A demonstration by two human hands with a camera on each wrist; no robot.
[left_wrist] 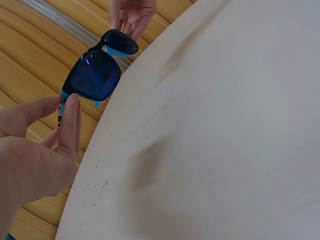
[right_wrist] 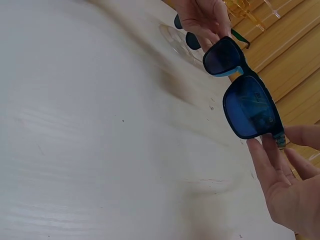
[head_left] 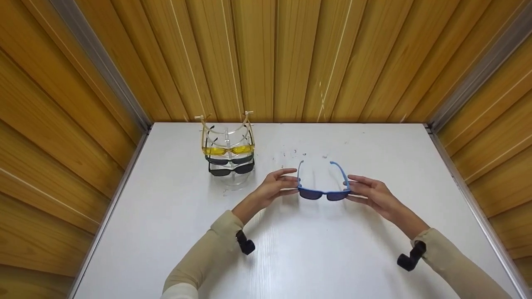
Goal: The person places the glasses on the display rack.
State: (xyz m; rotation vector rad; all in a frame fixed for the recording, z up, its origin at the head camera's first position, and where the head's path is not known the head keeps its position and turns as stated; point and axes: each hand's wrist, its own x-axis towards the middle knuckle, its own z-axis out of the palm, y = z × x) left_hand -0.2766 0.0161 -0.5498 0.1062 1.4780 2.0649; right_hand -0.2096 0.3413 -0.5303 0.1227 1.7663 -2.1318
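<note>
A pair of blue sunglasses (head_left: 324,194) with dark lenses is held up over the white table, its temples unfolded and pointing away toward the back wall. My left hand (head_left: 275,187) pinches the frame at its left hinge between thumb and fingers. At the opposite hinge, my right hand (head_left: 372,195) pinches the other side. Both wrist views show the lenses (left_wrist: 95,75) from the front, with the fingertips right at the frame's outer corners. In the right wrist view, bluish reflections lie on the nearer lens (right_wrist: 250,107).
On the left of the white table (head_left: 291,257) stands a clear display stand (head_left: 227,137) carrying yellow glasses (head_left: 228,150) above two dark pairs (head_left: 231,170). Small dark marks dot the tabletop behind the hands. Wooden slat walls (head_left: 291,62) enclose the back and sides.
</note>
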